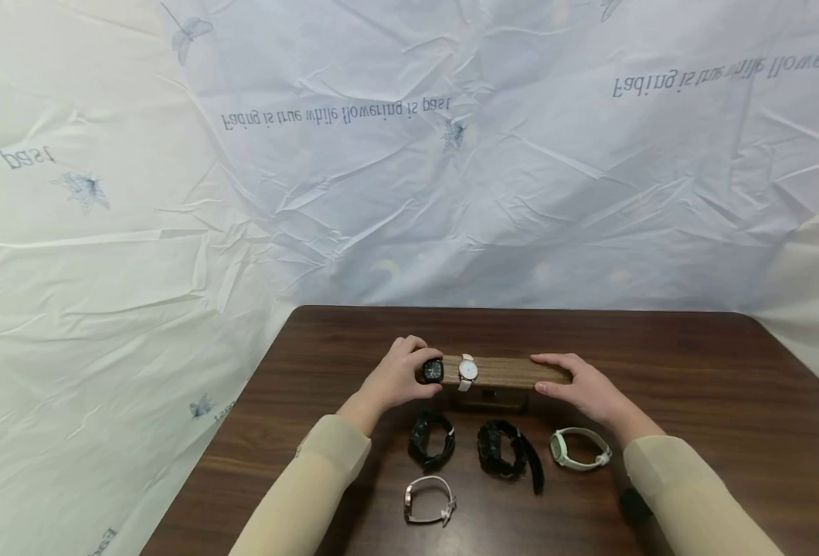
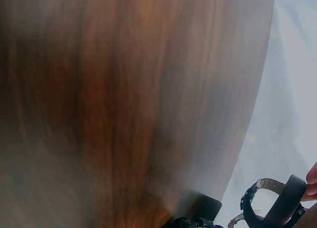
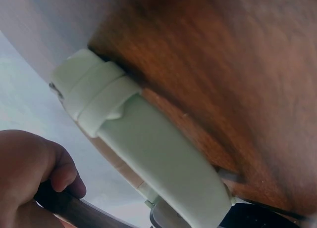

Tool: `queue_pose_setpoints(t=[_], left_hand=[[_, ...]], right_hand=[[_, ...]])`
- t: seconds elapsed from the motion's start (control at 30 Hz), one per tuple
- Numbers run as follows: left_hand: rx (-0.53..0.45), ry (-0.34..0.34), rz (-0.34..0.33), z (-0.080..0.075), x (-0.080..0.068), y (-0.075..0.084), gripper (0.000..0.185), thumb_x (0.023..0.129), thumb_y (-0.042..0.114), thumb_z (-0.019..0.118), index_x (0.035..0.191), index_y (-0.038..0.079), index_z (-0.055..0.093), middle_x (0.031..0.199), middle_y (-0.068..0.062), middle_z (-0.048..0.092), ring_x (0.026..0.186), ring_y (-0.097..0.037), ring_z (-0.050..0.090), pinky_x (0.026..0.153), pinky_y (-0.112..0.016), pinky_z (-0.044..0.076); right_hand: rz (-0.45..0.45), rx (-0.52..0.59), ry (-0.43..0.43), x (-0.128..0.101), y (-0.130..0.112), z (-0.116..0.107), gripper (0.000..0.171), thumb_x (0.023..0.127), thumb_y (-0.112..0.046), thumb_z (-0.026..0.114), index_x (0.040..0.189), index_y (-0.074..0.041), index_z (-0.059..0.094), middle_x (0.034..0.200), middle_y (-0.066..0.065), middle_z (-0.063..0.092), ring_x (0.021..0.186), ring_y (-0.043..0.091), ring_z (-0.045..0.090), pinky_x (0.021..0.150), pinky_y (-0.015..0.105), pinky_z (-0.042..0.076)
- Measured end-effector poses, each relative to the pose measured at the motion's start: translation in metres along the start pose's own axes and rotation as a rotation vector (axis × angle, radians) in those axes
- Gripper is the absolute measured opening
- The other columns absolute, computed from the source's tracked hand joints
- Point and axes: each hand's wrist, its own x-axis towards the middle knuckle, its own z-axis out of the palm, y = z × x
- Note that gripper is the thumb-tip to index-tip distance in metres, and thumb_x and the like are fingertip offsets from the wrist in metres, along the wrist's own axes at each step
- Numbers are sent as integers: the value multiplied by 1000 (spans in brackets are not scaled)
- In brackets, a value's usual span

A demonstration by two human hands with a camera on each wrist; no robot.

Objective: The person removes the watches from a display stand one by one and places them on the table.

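**Black watch going onto the wooden bar**

My left hand curls around the black watch, fingers and thumb pinching it at the left end of the wooden bar, which sits raised on a small base on the dark wooden table. In the left wrist view the black strap shows at the lower right with a fingertip on it; most of that view is blurred tabletop. Just right of the black watch, a white-strapped watch with a pale round face is wrapped around the bar. My right hand rests on the right end of the bar, fingers laid along its top and thumb on its front edge, gripping it.

In front of the bar lie four more watches. From the left: a black one coiled on its side, a pinkish-white one nearer to me, a black one with its strap trailing, and a pale green one close beside my right wrist. The right wrist view shows that green strap up close, lying on the table.
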Motion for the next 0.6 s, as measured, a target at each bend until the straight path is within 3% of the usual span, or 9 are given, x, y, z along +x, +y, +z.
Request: queue_pose_setpoints(t=[0.6], left_hand=[[6, 18, -11, -6, -10, -11, 48, 71, 38, 68, 114, 19, 56, 102, 1, 45, 89, -14, 40, 70, -29, 40]], right_hand=[[-12, -1, 6, -1, -1, 1, 56, 75, -52, 57, 125, -31, 43, 125, 8, 34, 105, 28, 42, 77, 45, 38]])
